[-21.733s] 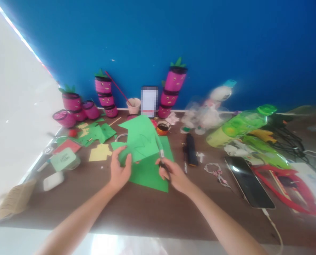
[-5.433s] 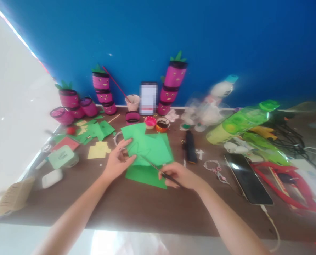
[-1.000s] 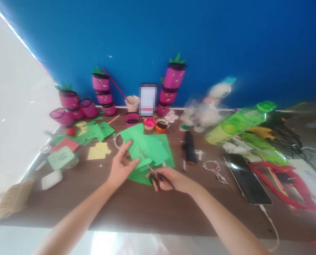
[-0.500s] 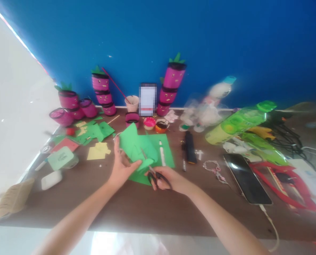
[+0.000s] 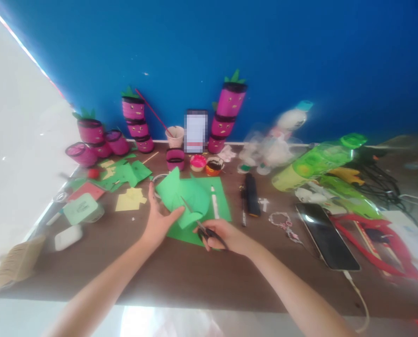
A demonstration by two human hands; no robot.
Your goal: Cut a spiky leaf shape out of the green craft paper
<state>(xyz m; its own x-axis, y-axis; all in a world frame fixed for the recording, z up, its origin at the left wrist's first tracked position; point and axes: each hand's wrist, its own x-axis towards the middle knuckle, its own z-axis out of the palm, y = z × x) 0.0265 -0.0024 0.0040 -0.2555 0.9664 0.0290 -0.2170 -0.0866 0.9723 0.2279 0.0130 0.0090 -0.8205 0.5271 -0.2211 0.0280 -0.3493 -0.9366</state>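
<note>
My left hand grips a sheet of green paper by its left side, thumb on top and fingers behind. In my right hand is a pair of black-handled scissors, its blades pointing up and left across the sheet. A cut flap of the paper curls near the blades. Beneath lies a larger green sheet flat on the table, with a white marker resting on it to the right of the held piece.
Behind stand pink cups with drawn faces, a phone and paint pots. Green scraps and yellow paper lie left. To the right are a dark blue object, a bracelet, a charging phone and a green bottle.
The scissor handles have drawn closer together, and the blades look more closed on the paper. The held sheet has tilted and shifted slightly down; my left hand moved a little left.
</note>
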